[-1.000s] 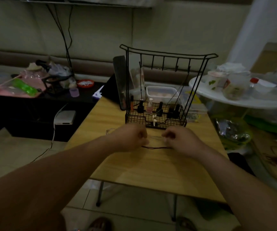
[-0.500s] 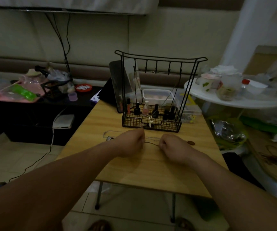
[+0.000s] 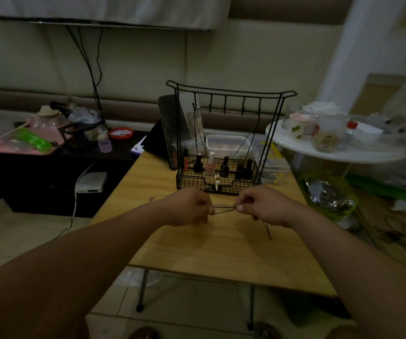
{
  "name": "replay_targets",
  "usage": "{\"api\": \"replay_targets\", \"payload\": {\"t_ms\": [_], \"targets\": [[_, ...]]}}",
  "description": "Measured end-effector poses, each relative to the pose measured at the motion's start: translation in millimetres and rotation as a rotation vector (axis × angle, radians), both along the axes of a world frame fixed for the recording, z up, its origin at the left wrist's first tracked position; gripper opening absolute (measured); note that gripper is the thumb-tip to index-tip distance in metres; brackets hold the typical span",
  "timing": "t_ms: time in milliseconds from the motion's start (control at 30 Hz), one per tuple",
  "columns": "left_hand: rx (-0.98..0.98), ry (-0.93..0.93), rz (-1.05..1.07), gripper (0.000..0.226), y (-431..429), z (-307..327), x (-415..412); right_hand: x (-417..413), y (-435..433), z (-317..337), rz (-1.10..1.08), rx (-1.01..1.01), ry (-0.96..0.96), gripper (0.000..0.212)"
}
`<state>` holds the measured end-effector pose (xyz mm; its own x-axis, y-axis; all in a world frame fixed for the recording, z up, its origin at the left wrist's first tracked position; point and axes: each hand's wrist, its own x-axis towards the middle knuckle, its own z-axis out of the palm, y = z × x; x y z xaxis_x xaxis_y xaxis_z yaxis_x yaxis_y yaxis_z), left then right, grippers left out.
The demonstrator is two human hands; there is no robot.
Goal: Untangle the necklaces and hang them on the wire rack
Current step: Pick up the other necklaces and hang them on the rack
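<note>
The wooden table (image 3: 221, 253) bears a black wire rack (image 3: 244, 182).

Cord (image 3: 222, 207) ends hidden inside left hand (image 3: 187, 206) and right hand (image 3: 263, 204)

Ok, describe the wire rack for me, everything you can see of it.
The wire rack is thin black metal, standing upright at the far side of the wooden table. Its side frames carry a flared top bar with a row of short hooks below. The base is a mesh basket holding small bottles. Thin cords hang from the hooks, and a pale pendant dangles at the basket's front.
</note>
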<state>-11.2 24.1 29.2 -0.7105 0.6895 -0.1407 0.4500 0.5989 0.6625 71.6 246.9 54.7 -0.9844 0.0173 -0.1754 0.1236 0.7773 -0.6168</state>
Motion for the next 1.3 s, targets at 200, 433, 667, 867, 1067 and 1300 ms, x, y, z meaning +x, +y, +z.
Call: {"api": "replay_targets", "payload": {"t_ms": [200, 433, 667, 867, 1067, 1300], "targets": [[0.124, 0.037, 0.028, 0.012, 4, 16, 4, 4, -7, 12, 0.020, -0.092, 0.012, 0.027], [0.442, -0.229, 0.110, 0.023, -1, 73, -1, -7, -29, 35, -0.010, -0.262, 0.097, 0.019], [0.648, -0.379, 0.183, 0.020, -45, 96, -20, 1, -17, 79, -0.093, -0.785, 0.173, 0.020], [0.363, -0.198, -0.015, 0.025, -28, 118, -2, -7, -33, 128, 0.005, -0.597, 0.180, 0.026], [0.380, -0.121, -0.074, 0.025, -7, 172, 2, -12, -37, 166, 0.055, -0.488, 0.185, 0.022], [0.484, -0.077, 0.064, 0.031, -32, 186, -29, -17, 11, 156, -0.135, -0.510, 0.275, 0.011]]}}
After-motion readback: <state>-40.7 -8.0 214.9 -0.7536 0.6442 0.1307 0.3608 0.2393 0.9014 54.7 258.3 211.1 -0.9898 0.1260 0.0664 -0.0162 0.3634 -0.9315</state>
